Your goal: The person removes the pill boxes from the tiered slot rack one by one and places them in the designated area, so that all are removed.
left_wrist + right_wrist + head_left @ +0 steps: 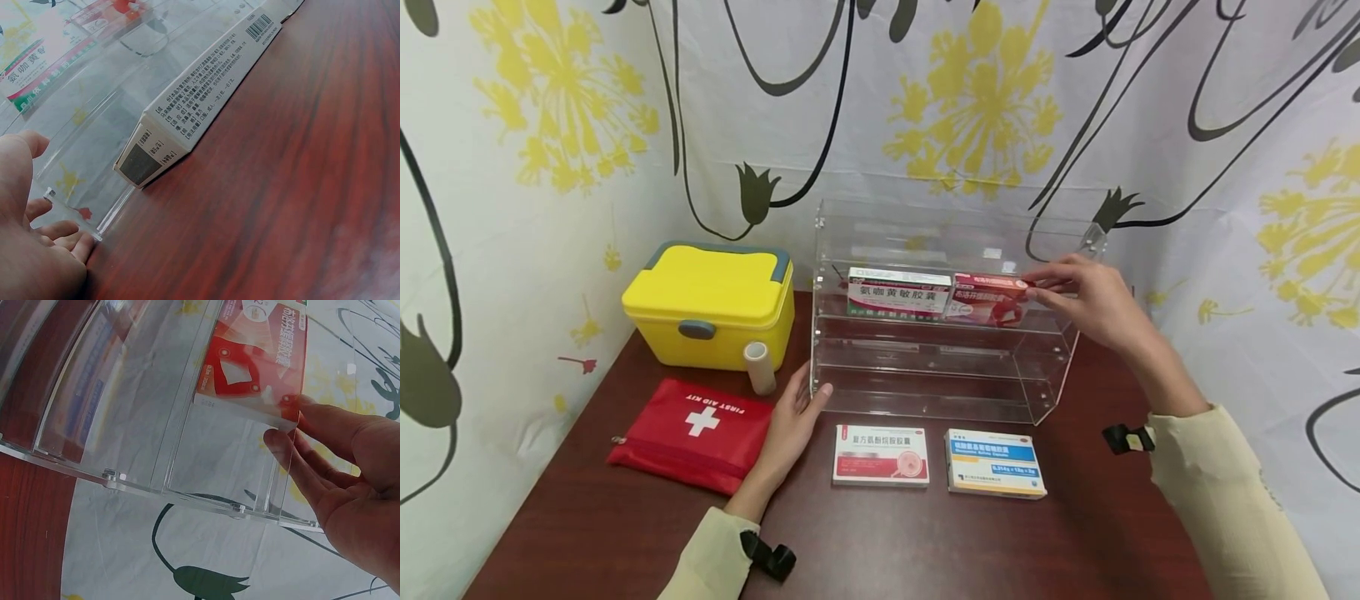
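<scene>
A clear acrylic rack (925, 404) stands on the table. My left hand (792, 425) grips its lower left corner, thumb in front and other fingers round the side panel. On a shelf, a red medicine box (988, 302) stands right beside a white, pink and green medicine box (898, 295). My right hand (1086, 300) is at the red box's right end, fingertips touching its upper corner; the right wrist view shows no finger across its front. Before the rack lie a white-and-red medicine box (881, 455) and a blue, white and yellow medicine box (995, 463).
A yellow case (707, 304) with a grey latch stands left of the rack. Before it is an upright beige roll (760, 368). A red first aid pouch (696, 433) lies beside my left forearm. A patterned cloth (887, 108) hangs behind the table (895, 550).
</scene>
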`<move>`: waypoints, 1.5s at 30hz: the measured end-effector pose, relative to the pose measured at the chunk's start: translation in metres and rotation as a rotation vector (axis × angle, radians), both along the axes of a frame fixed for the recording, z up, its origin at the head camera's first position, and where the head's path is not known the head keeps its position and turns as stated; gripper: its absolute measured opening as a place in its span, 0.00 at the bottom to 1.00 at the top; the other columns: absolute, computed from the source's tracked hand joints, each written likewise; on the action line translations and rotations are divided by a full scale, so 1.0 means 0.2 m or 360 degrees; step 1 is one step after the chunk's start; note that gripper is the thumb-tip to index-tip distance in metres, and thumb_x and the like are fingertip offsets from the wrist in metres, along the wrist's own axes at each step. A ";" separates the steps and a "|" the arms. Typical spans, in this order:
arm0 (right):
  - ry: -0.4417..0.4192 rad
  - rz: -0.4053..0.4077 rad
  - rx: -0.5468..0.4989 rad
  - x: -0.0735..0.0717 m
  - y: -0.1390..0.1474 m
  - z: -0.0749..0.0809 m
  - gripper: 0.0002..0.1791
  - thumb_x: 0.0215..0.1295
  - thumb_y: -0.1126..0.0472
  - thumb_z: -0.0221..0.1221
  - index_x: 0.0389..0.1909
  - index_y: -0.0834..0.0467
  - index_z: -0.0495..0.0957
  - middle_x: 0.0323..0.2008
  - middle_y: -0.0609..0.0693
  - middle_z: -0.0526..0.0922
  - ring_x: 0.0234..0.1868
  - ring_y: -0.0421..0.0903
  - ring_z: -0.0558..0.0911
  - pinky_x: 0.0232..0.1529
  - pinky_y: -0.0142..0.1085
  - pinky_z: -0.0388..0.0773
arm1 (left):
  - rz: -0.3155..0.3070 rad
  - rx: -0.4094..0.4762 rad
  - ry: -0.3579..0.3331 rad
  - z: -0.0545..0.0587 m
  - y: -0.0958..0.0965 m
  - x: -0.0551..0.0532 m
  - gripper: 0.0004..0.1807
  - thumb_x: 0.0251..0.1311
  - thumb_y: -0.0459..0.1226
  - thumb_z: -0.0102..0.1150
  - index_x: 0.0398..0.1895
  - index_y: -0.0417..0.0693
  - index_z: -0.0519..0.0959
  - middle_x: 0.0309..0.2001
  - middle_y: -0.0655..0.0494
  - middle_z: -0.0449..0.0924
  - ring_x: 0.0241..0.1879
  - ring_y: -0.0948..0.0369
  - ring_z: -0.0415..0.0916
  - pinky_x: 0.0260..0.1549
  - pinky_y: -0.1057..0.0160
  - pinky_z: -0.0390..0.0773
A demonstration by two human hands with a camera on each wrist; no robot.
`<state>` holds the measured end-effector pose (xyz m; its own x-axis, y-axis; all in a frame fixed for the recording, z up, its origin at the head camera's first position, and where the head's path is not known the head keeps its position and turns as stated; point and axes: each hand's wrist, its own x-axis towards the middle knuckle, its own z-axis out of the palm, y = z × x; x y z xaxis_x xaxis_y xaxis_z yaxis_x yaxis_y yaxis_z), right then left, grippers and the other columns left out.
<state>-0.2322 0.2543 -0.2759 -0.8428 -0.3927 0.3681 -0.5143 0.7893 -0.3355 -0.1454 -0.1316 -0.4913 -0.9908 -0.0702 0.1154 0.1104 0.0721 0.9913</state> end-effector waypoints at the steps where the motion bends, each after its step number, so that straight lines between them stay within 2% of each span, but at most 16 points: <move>1: -0.0004 -0.0003 0.0001 0.00 0.00 0.00 0.13 0.63 0.59 0.66 0.49 0.56 0.85 0.44 0.51 0.81 0.39 0.50 0.85 0.35 0.35 0.79 | -0.0005 0.0001 0.0002 0.00 0.00 0.00 0.34 0.66 0.50 0.59 0.73 0.56 0.60 0.70 0.52 0.63 0.69 0.57 0.60 0.67 0.56 0.59; 3: -0.0028 -0.0017 0.0007 -0.01 0.01 0.00 0.13 0.64 0.59 0.66 0.48 0.55 0.85 0.44 0.51 0.82 0.39 0.50 0.85 0.32 0.30 0.78 | -0.0012 0.0003 0.0008 0.00 0.00 0.00 0.34 0.66 0.51 0.58 0.73 0.57 0.60 0.70 0.52 0.63 0.69 0.57 0.59 0.68 0.55 0.59; 9: -0.0121 -0.0020 -0.0002 -0.03 0.02 0.03 0.12 0.64 0.59 0.65 0.48 0.54 0.85 0.43 0.53 0.85 0.39 0.49 0.86 0.30 0.26 0.76 | 0.0000 0.0003 0.0016 0.01 0.00 0.00 0.34 0.66 0.50 0.59 0.73 0.57 0.61 0.70 0.52 0.64 0.69 0.58 0.60 0.68 0.57 0.59; 16: -0.0120 0.0013 -0.0047 -0.04 0.04 0.03 0.12 0.63 0.63 0.66 0.48 0.54 0.86 0.44 0.52 0.86 0.39 0.46 0.86 0.31 0.22 0.75 | 0.0015 -0.0008 0.0011 0.01 0.01 -0.01 0.35 0.66 0.51 0.59 0.73 0.57 0.61 0.69 0.53 0.64 0.68 0.59 0.61 0.67 0.57 0.60; 19: -0.0125 0.0004 -0.0081 -0.04 0.04 0.02 0.12 0.64 0.61 0.65 0.47 0.54 0.86 0.43 0.52 0.86 0.38 0.44 0.85 0.30 0.22 0.76 | 0.0007 0.0002 0.0025 0.01 0.01 -0.01 0.35 0.66 0.48 0.60 0.74 0.54 0.60 0.70 0.50 0.64 0.69 0.56 0.61 0.67 0.55 0.60; 21: -0.0118 0.0004 -0.0107 -0.03 0.05 0.02 0.12 0.64 0.60 0.65 0.47 0.54 0.86 0.41 0.52 0.86 0.37 0.43 0.85 0.30 0.23 0.76 | -0.0001 0.0018 0.0032 0.03 0.01 0.00 0.35 0.67 0.46 0.60 0.74 0.50 0.60 0.70 0.47 0.63 0.69 0.53 0.61 0.68 0.54 0.59; 28: -0.0022 0.0014 -0.0140 -0.03 0.06 0.02 0.11 0.63 0.59 0.66 0.46 0.54 0.86 0.39 0.51 0.86 0.34 0.42 0.85 0.29 0.22 0.74 | -0.0029 0.0004 0.0041 0.18 0.02 0.06 0.33 0.69 0.38 0.57 0.73 0.38 0.58 0.69 0.37 0.62 0.69 0.45 0.59 0.67 0.49 0.59; 35: 0.0033 -0.0005 -0.0162 -0.02 0.06 0.04 0.10 0.63 0.59 0.66 0.44 0.54 0.87 0.36 0.51 0.87 0.33 0.43 0.85 0.28 0.22 0.73 | -0.0021 0.0017 0.0030 0.18 0.02 0.07 0.33 0.69 0.38 0.57 0.73 0.40 0.59 0.70 0.38 0.61 0.69 0.45 0.59 0.67 0.49 0.59; 36: 0.0042 -0.0006 -0.0164 -0.02 0.05 0.04 0.10 0.63 0.59 0.66 0.44 0.54 0.87 0.36 0.51 0.87 0.33 0.44 0.86 0.27 0.22 0.72 | -0.0013 0.0012 0.0026 0.15 0.02 0.06 0.34 0.69 0.40 0.58 0.74 0.42 0.59 0.70 0.40 0.62 0.69 0.47 0.59 0.67 0.51 0.59; 38: 0.0057 -0.0014 -0.0164 -0.02 0.05 0.05 0.10 0.63 0.59 0.66 0.44 0.54 0.87 0.36 0.52 0.87 0.32 0.42 0.85 0.26 0.22 0.72 | -0.0006 0.0014 0.0024 0.12 0.01 0.04 0.34 0.68 0.42 0.58 0.74 0.45 0.60 0.70 0.42 0.62 0.69 0.49 0.60 0.67 0.52 0.59; 41: 0.0074 -0.0002 -0.0193 -0.02 0.05 0.07 0.09 0.63 0.59 0.66 0.44 0.55 0.87 0.37 0.52 0.87 0.32 0.37 0.84 0.26 0.22 0.72 | -0.0005 0.0018 0.0019 0.12 0.01 0.04 0.34 0.68 0.42 0.59 0.74 0.45 0.60 0.70 0.42 0.62 0.69 0.49 0.60 0.67 0.52 0.59; 42: 0.0086 0.0003 -0.0201 -0.02 0.05 0.07 0.09 0.63 0.59 0.66 0.43 0.55 0.87 0.37 0.52 0.87 0.33 0.37 0.84 0.27 0.22 0.72 | -0.0004 0.0018 0.0018 0.12 0.01 0.04 0.34 0.68 0.42 0.59 0.74 0.46 0.60 0.70 0.43 0.63 0.69 0.49 0.60 0.67 0.52 0.59; 45: 0.0118 0.0030 -0.0231 -0.02 0.06 0.08 0.09 0.63 0.60 0.66 0.43 0.56 0.87 0.37 0.51 0.87 0.33 0.32 0.83 0.28 0.20 0.73 | -0.0020 0.0018 0.0017 0.17 0.01 0.07 0.33 0.69 0.39 0.58 0.73 0.41 0.59 0.70 0.39 0.62 0.69 0.46 0.59 0.67 0.50 0.59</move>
<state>-0.2371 0.2655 -0.2602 -0.8042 -0.3466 0.4829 -0.5562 0.7253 -0.4057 -0.1315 -0.1291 -0.4572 -0.9903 -0.0593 0.1255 0.1220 0.0594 0.9907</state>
